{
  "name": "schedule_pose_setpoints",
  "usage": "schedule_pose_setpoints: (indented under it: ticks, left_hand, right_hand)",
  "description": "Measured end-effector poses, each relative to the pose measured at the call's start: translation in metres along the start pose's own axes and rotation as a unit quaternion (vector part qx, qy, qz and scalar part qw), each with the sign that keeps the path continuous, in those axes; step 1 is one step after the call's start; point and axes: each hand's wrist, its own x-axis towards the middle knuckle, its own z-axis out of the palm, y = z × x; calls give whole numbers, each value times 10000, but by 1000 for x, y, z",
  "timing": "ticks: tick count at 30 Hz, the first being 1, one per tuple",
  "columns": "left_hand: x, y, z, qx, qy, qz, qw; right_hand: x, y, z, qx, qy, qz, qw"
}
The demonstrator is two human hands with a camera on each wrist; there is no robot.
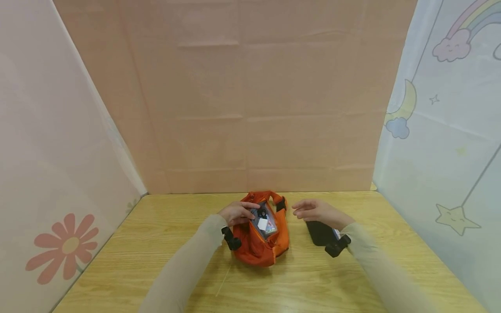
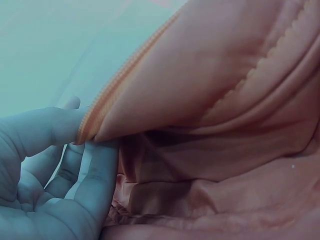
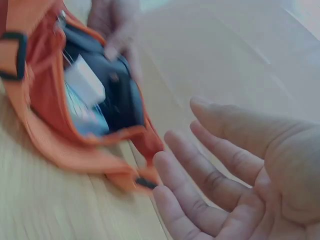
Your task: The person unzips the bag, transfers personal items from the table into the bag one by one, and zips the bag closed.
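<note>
Head view: orange bag (image 1: pixel 261 243) sits on the wooden table (image 1: pixel 156 243) near centre, mouth unzipped and facing up. Left hand (image 1: pixel 237 213) is at the bag's 10 o'clock edge, fingers curled over the rim. Inside: dark contents plus a small white item (image 1: pixel 262 224); too small to identify. Right hand (image 1: pixel 315 210) hovers at the bag's 3 o'clock, apart from it, fingers relaxed and holding nothing. Black flat object (image 1: pixel 318 232) lies on the table under the right wrist, partly covered by it.

Left wrist view: frame mostly filled by orange fabric. Thumb and fingers (image 2: pixel 95 175) pinch the zipper edge (image 2: pixel 100 107) at 9 o'clock. Bag interior not visible here; colours washed out, teal cast.

Right wrist view: motion-blurred. Right hand's palm is open at 4 o'clock, fingers (image 3: pixel 200 175) straight and spread, touching nothing. Bag lies at 10 o'clock, open, with a white block (image 3: pixel 85 82) and dark items inside. Left hand is a blur at the top edge, cut off; its grip can't be read from here.
</note>
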Motion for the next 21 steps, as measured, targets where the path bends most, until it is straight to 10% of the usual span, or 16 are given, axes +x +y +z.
schedule_pose_setpoints:
  ticks: [21]
  left_hand:
    - [-2, 4, 4, -58, -38, 5, 10000]
  right_hand:
    - [-68, 58, -87, -707, 1329, 370, 9879]
